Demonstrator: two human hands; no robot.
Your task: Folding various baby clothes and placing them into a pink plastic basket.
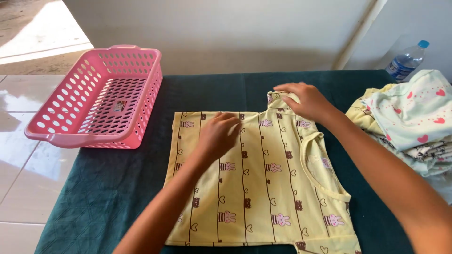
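A pale yellow child's shirt (263, 188) with small rabbit and heart prints lies flat on a dark green cloth (117, 188). My left hand (219, 134) presses down on the shirt's upper middle, fingers together and flat. My right hand (303, 99) rests on the shirt's far sleeve (278, 98), fingers curled over its folded edge. The neck opening (325, 169) faces right.
An empty pink perforated plastic basket (96, 99) sits at the left, partly off the cloth's edge. A pile of light printed clothes (414, 122) lies at the right. A clear plastic water bottle with a blue cap (407, 61) stands behind it. White floor tiles lie left.
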